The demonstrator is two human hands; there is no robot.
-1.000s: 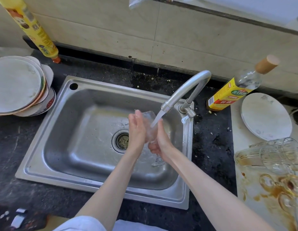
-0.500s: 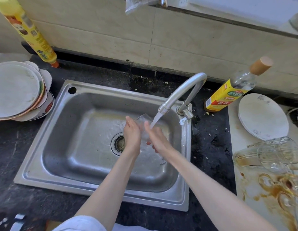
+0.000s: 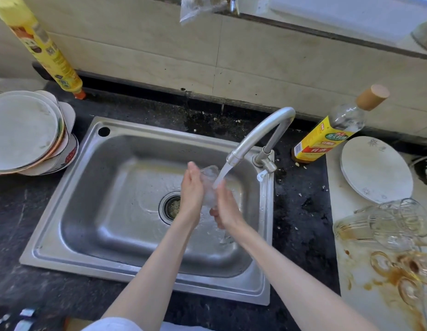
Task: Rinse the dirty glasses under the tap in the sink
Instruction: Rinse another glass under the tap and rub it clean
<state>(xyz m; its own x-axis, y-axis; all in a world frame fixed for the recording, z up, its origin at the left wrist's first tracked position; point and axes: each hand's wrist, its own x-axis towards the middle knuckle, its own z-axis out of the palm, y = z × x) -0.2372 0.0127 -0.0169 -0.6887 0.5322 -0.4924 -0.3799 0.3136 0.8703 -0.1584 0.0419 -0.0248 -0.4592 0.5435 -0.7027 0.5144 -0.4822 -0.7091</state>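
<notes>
A glass (image 3: 208,187) is held between the flat left hand (image 3: 192,192) and the curled right hand (image 3: 225,209) under the tap (image 3: 257,134), over the sink (image 3: 93,187) near its right edge, so water runs over it.

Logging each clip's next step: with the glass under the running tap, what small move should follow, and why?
Probably turn the glass between both hands: the stream from the tap strikes only its upper part, the left hand lies flat against it, the right hand holds it lower down.
</notes>
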